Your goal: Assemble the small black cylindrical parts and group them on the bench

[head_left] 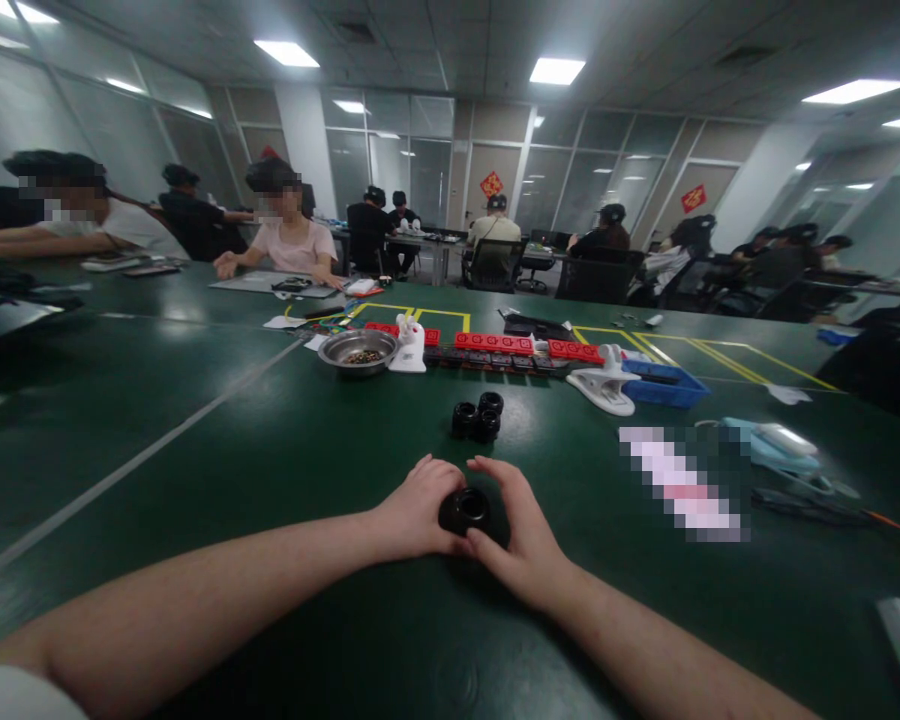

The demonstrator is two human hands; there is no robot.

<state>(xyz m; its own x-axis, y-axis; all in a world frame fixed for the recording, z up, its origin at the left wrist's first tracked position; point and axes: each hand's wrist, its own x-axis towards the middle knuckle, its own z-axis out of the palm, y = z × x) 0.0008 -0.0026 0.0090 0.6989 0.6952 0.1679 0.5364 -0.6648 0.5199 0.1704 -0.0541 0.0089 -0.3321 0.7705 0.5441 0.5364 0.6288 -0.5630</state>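
A round black piece with a hole in its top, like a small toy tyre (463, 510), stands on the green table between my hands. My left hand (418, 508) is closed against its left side, with the fingers behind it and the thumb at the front. Around the right side curves my right hand (523, 535), its thumb and fingers spread apart. The right thumb tip is close to the piece's front edge; whether it touches I cannot tell. Beyond my hands, several similar black tyre-like pieces (478, 418) sit in a tight cluster.
Farther back are a metal bowl (337, 350) of small parts, white clamps (409, 345), red strips (493, 343) and a blue tray (667, 388). On the right lie a light-blue device (776, 445) and dark cables (806, 505). A person (289, 235) sits across the table.
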